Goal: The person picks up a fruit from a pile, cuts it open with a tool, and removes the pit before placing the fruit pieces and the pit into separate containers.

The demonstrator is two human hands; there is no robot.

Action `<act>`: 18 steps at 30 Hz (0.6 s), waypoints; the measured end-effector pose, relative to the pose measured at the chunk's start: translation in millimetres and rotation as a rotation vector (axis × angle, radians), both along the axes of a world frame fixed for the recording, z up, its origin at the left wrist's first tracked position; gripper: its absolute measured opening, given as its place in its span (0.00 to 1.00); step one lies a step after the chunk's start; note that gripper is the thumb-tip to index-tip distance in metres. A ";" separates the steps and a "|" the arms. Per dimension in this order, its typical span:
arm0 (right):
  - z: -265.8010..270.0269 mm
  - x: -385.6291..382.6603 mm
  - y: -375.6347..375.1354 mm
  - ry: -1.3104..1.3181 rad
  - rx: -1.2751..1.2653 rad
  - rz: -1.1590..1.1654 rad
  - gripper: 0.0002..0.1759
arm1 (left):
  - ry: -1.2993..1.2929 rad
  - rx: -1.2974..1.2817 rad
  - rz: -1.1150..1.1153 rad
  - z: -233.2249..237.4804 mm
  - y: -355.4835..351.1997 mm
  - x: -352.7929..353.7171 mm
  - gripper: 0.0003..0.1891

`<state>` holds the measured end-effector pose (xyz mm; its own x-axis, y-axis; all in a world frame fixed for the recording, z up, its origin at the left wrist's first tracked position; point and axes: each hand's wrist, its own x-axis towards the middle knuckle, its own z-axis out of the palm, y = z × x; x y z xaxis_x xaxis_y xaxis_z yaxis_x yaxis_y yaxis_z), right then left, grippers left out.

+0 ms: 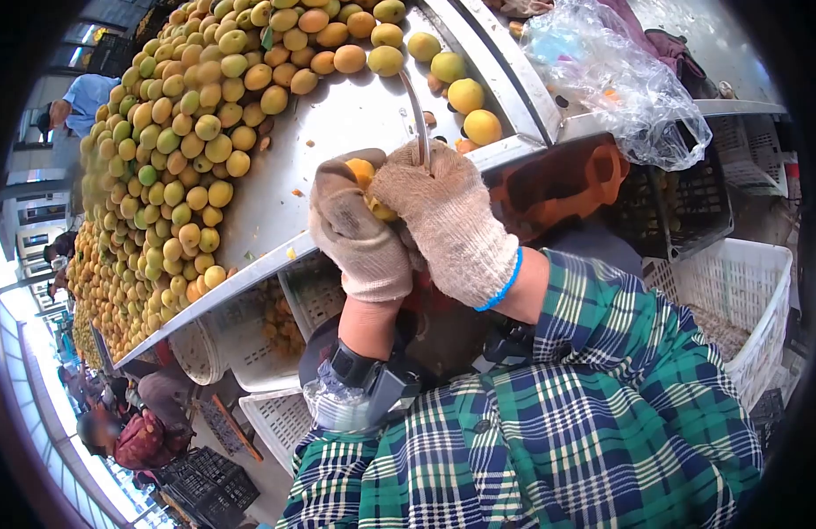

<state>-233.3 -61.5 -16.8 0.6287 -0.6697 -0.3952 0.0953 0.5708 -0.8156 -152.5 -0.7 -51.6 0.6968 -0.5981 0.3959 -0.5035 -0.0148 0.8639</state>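
Observation:
Both hands wear beige knitted gloves with stains and meet over the near edge of a metal table [276,212]. My left hand [351,220] is wrapped round a yellow-orange fruit [361,174], partly hidden by the fingers. My right hand [443,198] is closed on a thin curved metal tool [414,101], whose blade points up and away; its grip is hidden in the glove. The right fingers touch the fruit too. A big heap of yellow-green and orange fruit [187,132] covers the table's left and far side.
Several fruits [465,95] line the raised rim at right. A clear plastic bag [620,79] hangs over the right-hand edge. White crates [743,264] and a black crate [690,203] stand below. Other people [148,432] are at left; one wears light blue [89,101].

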 end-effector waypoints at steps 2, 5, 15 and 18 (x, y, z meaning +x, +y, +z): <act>-3.7 1.9 2.8 -0.070 0.035 -0.008 0.14 | 0.049 -0.026 0.010 -4.2 0.0 2.1 0.24; -10.7 7.8 4.4 0.112 -0.154 0.001 0.08 | 0.128 -0.050 0.023 -1.1 -0.5 0.9 0.23; 3.1 -0.6 10.4 -0.111 -0.089 -0.063 0.08 | 0.698 -0.295 0.108 11.4 -13.4 1.8 0.30; 6.8 -7.5 3.4 -0.176 -0.045 -0.023 0.09 | 0.781 -0.327 0.140 29.3 -20.0 -1.0 0.31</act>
